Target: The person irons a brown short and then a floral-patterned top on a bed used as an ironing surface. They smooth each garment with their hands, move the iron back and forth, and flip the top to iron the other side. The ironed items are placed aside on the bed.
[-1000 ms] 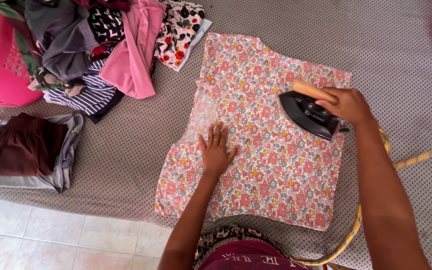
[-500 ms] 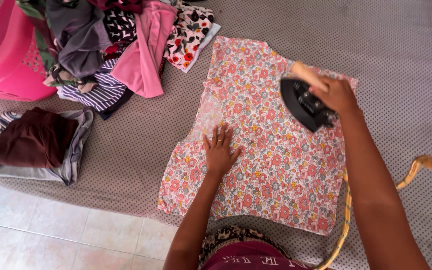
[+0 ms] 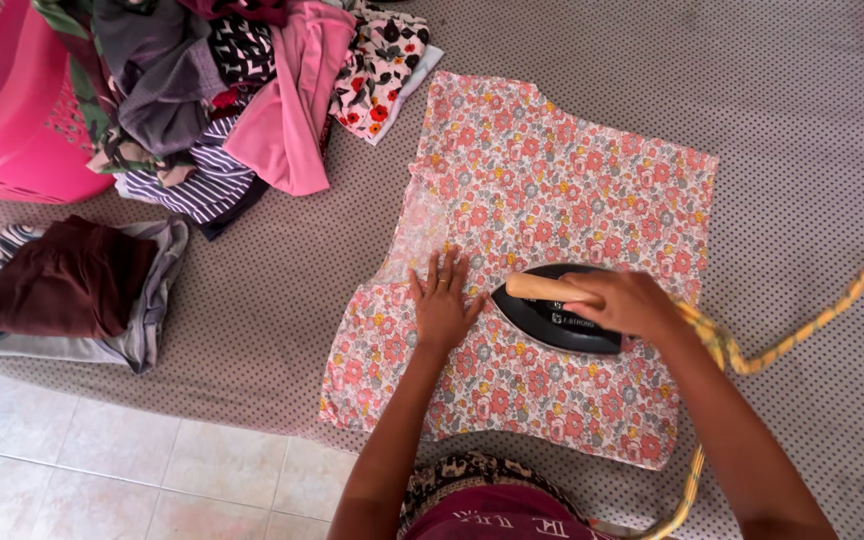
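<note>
Floral blouse [image 3: 542, 220] flat on dotted grey mat [image 3: 802, 130], iron [image 3: 557, 318] on its lower middle.
Right hand [image 3: 624, 302] is closed around the iron's wooden handle; left hand [image 3: 442, 305] lies flat, fingers spread, pressing the cloth just beside the iron's tip. Blouse looks mostly smooth, so pressing seems well along. Folded clothes [image 3: 72, 290] sit near the mat's left edge; an unsorted heap [image 3: 222, 90] remains at the top left, beside a pink basket [image 3: 2, 110] whose contents cannot be seen.
</note>
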